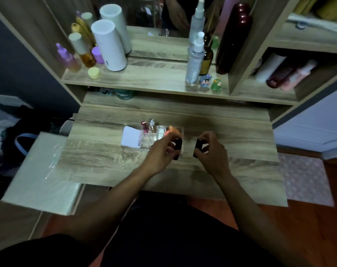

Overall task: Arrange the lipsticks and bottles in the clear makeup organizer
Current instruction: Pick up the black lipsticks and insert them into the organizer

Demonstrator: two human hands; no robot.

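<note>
The clear makeup organizer (144, 145) stands on the wooden desk (109, 160). A pink lip gloss (144, 127) and a clear-capped tube (151, 124) stand upright in its back slots, a white box (130, 139) fills its left part, and an orange sponge (174, 131) sits at its right end. My left hand (161, 153) grips a black lipstick tube (177, 149) at the organizer's right front corner. My right hand (212, 149) holds a second black lipstick piece (198, 148) just right of the organizer.
The shelf above carries a white cylinder (110, 47), purple and amber bottles (81, 53), spray bottles (195, 58), a dark red bottle (233, 39) and two small figurines (211, 83). A plastic-covered box (40, 174) overlaps the desk's left edge.
</note>
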